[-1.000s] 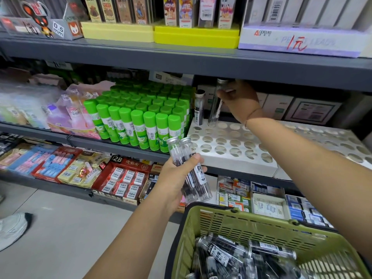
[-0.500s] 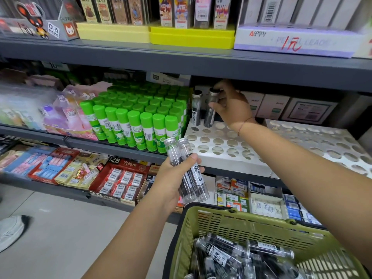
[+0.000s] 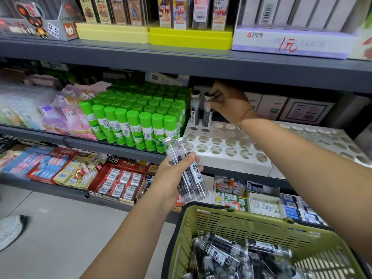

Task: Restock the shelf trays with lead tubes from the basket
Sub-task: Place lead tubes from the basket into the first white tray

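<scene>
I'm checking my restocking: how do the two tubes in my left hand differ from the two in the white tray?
The held tubes lean tilted in front of the shelf; the tray tubes stand upright in back-row holes of the white tray. The left hand grips both held tubes around their middles; the right hand pinches only one tray tube's cap. All four have silver caps and dark leads.

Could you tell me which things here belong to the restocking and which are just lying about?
Job: holed tray; one tube standing in it; right hand pinching a second tube by its cap; left hand gripping two tubes; basket of loose tubes.
Bystanders: glue sticks, eraser boxes, yellow trays, shoe.
</scene>
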Demonstrator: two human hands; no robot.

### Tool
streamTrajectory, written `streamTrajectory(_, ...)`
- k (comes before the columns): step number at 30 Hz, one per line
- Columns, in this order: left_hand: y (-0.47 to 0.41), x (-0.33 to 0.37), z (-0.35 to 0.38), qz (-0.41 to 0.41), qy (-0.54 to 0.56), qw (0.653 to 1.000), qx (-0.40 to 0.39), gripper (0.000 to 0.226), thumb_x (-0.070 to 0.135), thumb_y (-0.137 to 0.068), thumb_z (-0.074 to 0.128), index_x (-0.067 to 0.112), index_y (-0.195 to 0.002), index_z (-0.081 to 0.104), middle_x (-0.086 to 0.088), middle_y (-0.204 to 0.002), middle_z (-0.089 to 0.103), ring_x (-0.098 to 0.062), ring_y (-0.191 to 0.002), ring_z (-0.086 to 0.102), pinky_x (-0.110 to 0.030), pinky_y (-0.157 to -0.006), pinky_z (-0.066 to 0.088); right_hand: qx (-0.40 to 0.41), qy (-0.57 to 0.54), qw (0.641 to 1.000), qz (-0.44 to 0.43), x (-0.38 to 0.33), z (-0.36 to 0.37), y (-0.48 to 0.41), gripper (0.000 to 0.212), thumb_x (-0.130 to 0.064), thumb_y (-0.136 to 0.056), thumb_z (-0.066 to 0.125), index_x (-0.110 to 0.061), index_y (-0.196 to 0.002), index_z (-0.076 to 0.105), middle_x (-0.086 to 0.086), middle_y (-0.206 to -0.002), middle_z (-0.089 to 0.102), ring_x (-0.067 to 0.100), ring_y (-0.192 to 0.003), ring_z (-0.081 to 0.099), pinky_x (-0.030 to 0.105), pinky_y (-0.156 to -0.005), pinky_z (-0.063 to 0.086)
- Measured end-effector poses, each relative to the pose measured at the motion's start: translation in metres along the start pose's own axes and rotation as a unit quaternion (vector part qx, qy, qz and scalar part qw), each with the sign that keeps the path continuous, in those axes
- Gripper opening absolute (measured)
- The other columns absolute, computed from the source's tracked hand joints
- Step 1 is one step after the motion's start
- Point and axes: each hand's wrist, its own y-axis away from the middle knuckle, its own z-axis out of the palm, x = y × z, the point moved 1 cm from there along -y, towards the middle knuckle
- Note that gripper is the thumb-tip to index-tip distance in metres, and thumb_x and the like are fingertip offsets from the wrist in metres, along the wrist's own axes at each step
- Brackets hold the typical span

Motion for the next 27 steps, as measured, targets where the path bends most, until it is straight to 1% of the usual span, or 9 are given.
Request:
streamTrajectory(6, 0.002, 0.0, -0.001, 0.004, -0.012, 1.0, -0.012, 0.024, 0.021, -0.087, 0.068, 0.009, -0.108, 0.065, -0.003, -0.091, 0.075, -0.015, -0.078, 0.073, -0.047, -0.081, 0.057, 0.001, 0.052, 0.998, 0.027, -0.016, -0.007, 0.022, 0.047, -0.037, -0.079, 0.071, -0.023, -0.121, 0.055, 0.0, -0.122, 0.055, 0.016, -0.111, 0.049, 0.023, -0.088, 0.038)
streamTrajectory(9, 0.004, 0.0, 0.001, 0.011, -0.039, 0.999, -0.023, 0.014, 0.023, -0.086, 0.067, 0.013, -0.096, 0.07, -0.002, -0.09, 0.076, -0.014, -0.082, 0.073, -0.043, -0.079, 0.058, -0.06, -0.113, 0.989, 0.073, -0.041, -0.006, 0.053, 0.039, -0.037, -0.079, 0.071, -0.022, -0.113, 0.06, -0.003, -0.103, 0.064, 0.011, -0.093, 0.06, 0.028, -0.087, 0.049)
streamTrajectory(12, 0.006, 0.001, 0.004, 0.021, -0.05, 0.998, -0.033, 0.017, 0.022, -0.085, 0.067, 0.015, -0.1, 0.068, -0.002, -0.101, 0.075, -0.016, -0.085, 0.073, -0.036, -0.068, 0.059, -0.226, -0.274, 0.926, 0.128, -0.052, 0.004, 0.08, 0.029, -0.028, -0.08, 0.07, -0.015, -0.104, 0.062, 0.004, -0.086, 0.068, 0.016, -0.078, 0.063, 0.03, -0.076, 0.052)
streamTrajectory(15, 0.008, 0.003, 0.007, 0.027, -0.048, 0.998, -0.041, 0.028, 0.023, -0.082, 0.07, 0.016, -0.108, 0.064, -0.003, -0.1, 0.075, -0.019, -0.087, 0.073, -0.036, -0.069, 0.058, -0.258, -0.359, 0.885, 0.144, -0.053, 0.009, 0.09, 0.035, -0.009, -0.082, 0.067, 0.001, -0.114, 0.057, 0.019, -0.084, 0.056, 0.023, -0.072, 0.053, 0.023, -0.06, 0.051)
streamTrajectory(18, 0.007, 0.004, 0.005, 0.032, -0.061, 0.997, -0.022, 0.042, 0.038, -0.071, 0.073, 0.018, -0.107, 0.067, -0.004, -0.099, 0.075, -0.023, -0.094, 0.072, -0.043, -0.084, 0.057, -0.229, -0.386, 0.879, 0.16, -0.052, -0.006, 0.087, 0.037, -0.009, -0.075, 0.071, -0.005, -0.109, 0.061, 0.008, -0.08, 0.069, 0.016, -0.069, 0.063, 0.023, -0.063, 0.053)
streamTrajectory(20, 0.003, 0.003, 0.004, 0.038, -0.048, 0.998, -0.005, 0.043, 0.038, -0.077, 0.071, 0.015, -0.113, 0.064, -0.006, -0.101, 0.075, -0.023, -0.096, 0.071, -0.04, -0.086, 0.057, -0.163, -0.373, 0.895, 0.184, -0.043, -0.025, 0.076, 0.033, -0.014, -0.072, 0.075, -0.014, -0.103, 0.064, 0.003, -0.086, 0.074, 0.014, -0.073, 0.069, 0.022, -0.066, 0.057)
streamTrajectory(23, 0.0, 0.002, 0.004, 0.05, -0.014, 0.999, -0.001, 0.034, 0.033, -0.092, 0.058, 0.009, -0.117, 0.059, -0.011, -0.099, 0.073, -0.021, -0.088, 0.073, -0.027, -0.072, 0.059, -0.026, -0.341, 0.913, 0.223, -0.021, -0.047, 0.052, 0.03, -0.017, -0.073, 0.076, -0.021, -0.098, 0.06, -0.002, -0.089, 0.071, 0.012, -0.071, 0.069, 0.021, -0.063, 0.058)
streamTrajectory(25, -0.001, 0.0, 0.005, 0.051, -0.012, 0.999, 0.009, 0.031, 0.035, -0.094, 0.055, 0.01, -0.111, 0.057, -0.009, -0.088, 0.071, -0.018, -0.074, 0.071, -0.026, -0.064, 0.057, 0.051, -0.302, 0.927, 0.218, -0.006, -0.052, 0.039, 0.029, -0.011, -0.081, 0.071, -0.017, -0.104, 0.054, 0.002, -0.096, 0.066, 0.013, -0.075, 0.066, 0.024, -0.063, 0.059)
streamTrajectory(27, -0.002, -0.002, 0.006, 0.044, -0.017, 0.999, 0.026, 0.03, 0.037, -0.095, 0.052, 0.01, -0.106, 0.054, -0.004, -0.077, 0.065, -0.013, -0.061, 0.064, -0.027, -0.059, 0.053, 0.107, -0.212, 0.952, 0.194, 0.012, -0.05, 0.029, 0.024, -0.015, -0.082, 0.07, -0.013, -0.104, 0.06, 0.006, -0.101, 0.067, 0.015, -0.082, 0.066, 0.026, -0.068, 0.059)
